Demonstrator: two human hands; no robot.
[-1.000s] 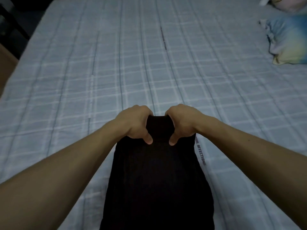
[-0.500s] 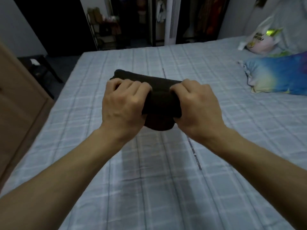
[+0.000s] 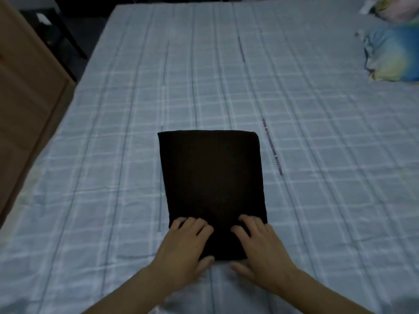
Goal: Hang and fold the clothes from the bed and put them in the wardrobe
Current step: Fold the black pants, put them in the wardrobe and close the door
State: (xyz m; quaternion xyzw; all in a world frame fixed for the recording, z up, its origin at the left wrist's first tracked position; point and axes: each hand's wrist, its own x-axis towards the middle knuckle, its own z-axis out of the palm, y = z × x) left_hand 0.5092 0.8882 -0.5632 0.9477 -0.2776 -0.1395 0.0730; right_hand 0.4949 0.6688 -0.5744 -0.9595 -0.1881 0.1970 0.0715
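Observation:
A black garment (image 3: pixel 212 177) lies folded into a flat rectangle in the middle of the checked bed sheet (image 3: pixel 118 123). My left hand (image 3: pixel 186 248) rests on its near left corner, fingers laid on top and the thumb on the sheet at the near edge. My right hand (image 3: pixel 260 250) rests the same way on the near right corner. Neither thumb is tucked under the cloth. No hanger or wardrobe interior shows.
A wooden furniture panel (image 3: pixel 27 91) stands along the bed's left side, with dark floor (image 3: pixel 59 35) behind it. A blue and yellow pillow (image 3: pixel 394 53) and a pale bag (image 3: pixel 394 7) lie at the far right of the bed.
Both hands lifted the garment's far end off the bed, brought it back over and laid it down. The long black strip is now a shorter rectangle, with my hands on its near edge.

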